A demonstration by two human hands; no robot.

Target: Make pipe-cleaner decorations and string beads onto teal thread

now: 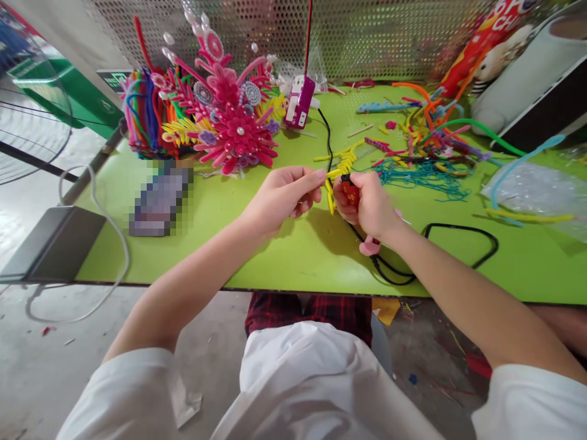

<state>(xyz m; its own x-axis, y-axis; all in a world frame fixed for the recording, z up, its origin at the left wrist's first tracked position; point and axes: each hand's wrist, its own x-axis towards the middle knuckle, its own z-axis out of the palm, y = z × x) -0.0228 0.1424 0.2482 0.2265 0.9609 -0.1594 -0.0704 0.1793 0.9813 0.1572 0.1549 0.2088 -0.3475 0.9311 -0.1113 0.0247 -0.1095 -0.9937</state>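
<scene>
The left hand [288, 192] pinches the left end of a yellow fuzzy sprig [346, 162] between thumb and fingers, above the middle of the green table [284, 260]. Just to its right, the right hand [372, 205] is closed around a red-and-black tool [351, 192] beside the sprig. A pink flower arrangement [236, 119] stands far left; teal threads [424, 177] lie farther right

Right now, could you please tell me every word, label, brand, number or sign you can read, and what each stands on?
"CH": white letters on the red tube; its other lettering is cut off or unclear.
Yellow marks on the red object in the right hand: too small to read.
Green-and-black label: too small to read.
</scene>
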